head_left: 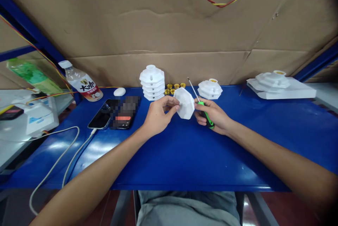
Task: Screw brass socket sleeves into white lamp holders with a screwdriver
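My left hand [161, 113] pinches the left edge of a white octagonal piece [185, 103], tilted up above the blue table. My right hand [212, 114] is wrapped round a green and black screwdriver [206, 114], its shaft pointing up and left; the fingertips of this hand are at the piece's right edge. Behind my left hand rises a stack of white octagonal parts [152, 82]. Several gold rings [176, 86] lie beside the stack. Behind my right hand sits a smaller white octagonal stack [210, 89] with gold inside its top opening.
Two phones [101, 113] [125, 115], one with a white cable [76, 154], lie on the left of the blue table [182, 159]. Behind them are a bottle [83, 82] and a white oval object [119, 92]. More octagonal parts [273, 81] rest on a white box [295, 90] at the right.
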`<state>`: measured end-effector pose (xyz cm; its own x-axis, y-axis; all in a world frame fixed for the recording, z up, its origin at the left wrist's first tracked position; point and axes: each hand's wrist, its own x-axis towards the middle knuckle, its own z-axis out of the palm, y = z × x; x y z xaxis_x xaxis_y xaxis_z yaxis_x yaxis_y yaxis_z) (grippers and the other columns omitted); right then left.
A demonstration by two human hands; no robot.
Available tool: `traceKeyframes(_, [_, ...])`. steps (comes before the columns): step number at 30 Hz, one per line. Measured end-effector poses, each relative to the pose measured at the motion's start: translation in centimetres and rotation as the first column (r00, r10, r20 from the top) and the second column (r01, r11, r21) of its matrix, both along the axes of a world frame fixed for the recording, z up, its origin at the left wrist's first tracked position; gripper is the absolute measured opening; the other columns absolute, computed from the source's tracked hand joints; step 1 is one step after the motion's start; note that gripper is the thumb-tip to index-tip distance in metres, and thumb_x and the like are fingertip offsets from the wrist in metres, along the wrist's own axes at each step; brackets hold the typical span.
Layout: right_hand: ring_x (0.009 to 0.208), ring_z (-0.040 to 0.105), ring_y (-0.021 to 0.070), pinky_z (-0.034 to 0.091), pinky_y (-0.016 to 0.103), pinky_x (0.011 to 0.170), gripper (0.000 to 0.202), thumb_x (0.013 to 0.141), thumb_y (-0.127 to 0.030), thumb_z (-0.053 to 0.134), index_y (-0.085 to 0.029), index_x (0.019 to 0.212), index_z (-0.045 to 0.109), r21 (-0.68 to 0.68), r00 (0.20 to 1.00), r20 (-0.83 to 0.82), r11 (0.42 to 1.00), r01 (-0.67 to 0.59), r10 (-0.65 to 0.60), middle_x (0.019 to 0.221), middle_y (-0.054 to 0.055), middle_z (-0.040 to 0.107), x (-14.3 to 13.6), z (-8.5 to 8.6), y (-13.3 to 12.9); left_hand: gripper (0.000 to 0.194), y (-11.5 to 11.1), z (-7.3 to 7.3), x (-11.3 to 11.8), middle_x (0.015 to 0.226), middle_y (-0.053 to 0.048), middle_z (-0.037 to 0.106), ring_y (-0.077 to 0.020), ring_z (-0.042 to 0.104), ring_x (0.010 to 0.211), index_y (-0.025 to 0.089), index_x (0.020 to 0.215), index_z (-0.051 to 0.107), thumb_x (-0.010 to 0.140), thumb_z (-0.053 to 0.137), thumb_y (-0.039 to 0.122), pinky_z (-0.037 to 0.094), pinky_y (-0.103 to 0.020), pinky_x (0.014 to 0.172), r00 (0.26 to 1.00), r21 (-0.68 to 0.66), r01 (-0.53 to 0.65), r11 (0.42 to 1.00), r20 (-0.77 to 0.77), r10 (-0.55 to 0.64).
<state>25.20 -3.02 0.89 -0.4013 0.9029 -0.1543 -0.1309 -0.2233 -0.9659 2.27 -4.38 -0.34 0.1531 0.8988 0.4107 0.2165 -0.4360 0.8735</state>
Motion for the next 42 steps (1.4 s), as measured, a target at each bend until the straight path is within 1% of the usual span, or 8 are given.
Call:
traceKeyframes(3, [0.042,0.036,0.0057,0.026,0.023,0.042,0.03,0.084,-0.035,0.086,-0.023,0.093,0.061,-0.013,0.999,0.003,0.999,-0.05,0.05,0.056,-0.008,0.047,-0.4,0.0,-0.3,0.013,-0.5,0.2,0.5,0.101,-0.01,0.082,-0.022,0.078,0.093,0.017,0.102,0.077,0.091,0.078,0.025,0.064,-0.038,0.089,0.994,-0.016,-0.028,0.999,0.104,0.03])
traceKeyframes(7, [0.042,0.036,0.0057,0.027,0.023,0.041,0.028,0.087,-0.036,0.084,-0.024,0.092,0.06,0.003,0.995,0.023,0.996,-0.094,0.094,0.056,-0.008,0.047,-0.4,-0.2,-0.5,0.013,-0.7,0.5,0.4,0.097,-0.009,0.083,-0.0221,0.079,0.09,0.017,0.097,0.078,0.088,0.083,0.024,0.065,-0.038,0.088,0.985,-0.021,-0.042,0.999,0.165,0.045])
traceKeyframes(12, [0.042,0.038,0.006,0.029,0.023,0.041,0.027,0.09,-0.041,0.082,-0.023,0.093,0.062,0.039,0.991,0.046,0.991,-0.127,0.125,0.056,-0.008,0.047,-0.2,-0.2,-0.6,0.011,-0.7,0.8,0.3,0.094,-0.008,0.084,-0.0224,0.08,0.086,0.018,0.093,0.08,0.087,0.084,0.026,0.065,-0.038,0.083,0.992,-0.019,-0.017,1.0,0.126,0.019])
traceKeyframes(21, [0.044,0.041,0.0069,0.032,0.023,0.043,0.026,0.091,-0.041,0.082,-0.022,0.092,0.064,0.098,0.985,0.079,0.982,-0.159,0.151,0.056,-0.008,0.049,0.0,-0.3,-0.6,0.009,-0.2,0.6,-0.1,0.092,-0.007,0.084,-0.021,0.078,0.084,0.02,0.091,0.082,0.086,0.084,0.028,0.062,-0.036,0.081,0.996,-0.038,0.011,0.999,0.091,-0.007])
traceKeyframes(24, [0.043,0.041,0.0065,0.032,0.023,0.043,0.027,0.091,-0.041,0.082,-0.022,0.092,0.064,0.108,0.983,0.083,0.979,-0.171,0.162,0.056,-0.008,0.05,0.0,-0.2,-0.6,0.011,0.0,0.6,-0.3,0.094,-0.007,0.084,-0.0209,0.078,0.085,0.021,0.092,0.083,0.086,0.085,0.029,0.062,-0.036,0.08,0.997,-0.037,0.004,0.999,0.077,-0.002])
traceKeyframes(29, [0.042,0.04,0.0061,0.032,0.023,0.042,0.027,0.091,-0.04,0.083,-0.021,0.091,0.064,0.113,0.982,0.082,0.978,-0.177,0.169,0.054,-0.009,0.048,0.1,-0.1,-0.6,0.012,0.2,0.6,-0.5,0.099,-0.008,0.085,-0.0221,0.079,0.089,0.021,0.096,0.085,0.087,0.084,0.029,0.061,-0.037,0.083,0.998,-0.044,0.023,0.999,0.065,-0.02])
traceKeyframes(36, [0.043,0.042,0.0063,0.033,0.023,0.043,0.026,0.092,-0.041,0.083,-0.021,0.092,0.066,0.127,0.981,0.102,0.976,-0.174,0.162,0.056,-0.008,0.049,0.2,-0.2,-0.5,0.01,-0.1,0.8,-0.4,0.098,-0.007,0.084,-0.0216,0.077,0.09,0.021,0.098,0.083,0.093,0.077,0.026,0.061,-0.038,0.085,0.999,0.009,0.028,1.0,0.031,-0.029])
traceKeyframes(42, [0.042,0.041,0.0073,0.031,0.024,0.044,0.025,0.094,-0.044,0.08,-0.022,0.095,0.067,0.144,0.979,0.134,0.974,-0.175,0.156,0.054,-0.008,0.049,0.2,-0.1,-0.8,0.008,-0.6,1.0,-0.1,0.092,-0.006,0.081,-0.0188,0.072,0.079,0.02,0.097,0.08,0.093,0.075,0.024,0.061,-0.037,0.083,1.0,0.067,-0.011,0.998,0.003,0.011])
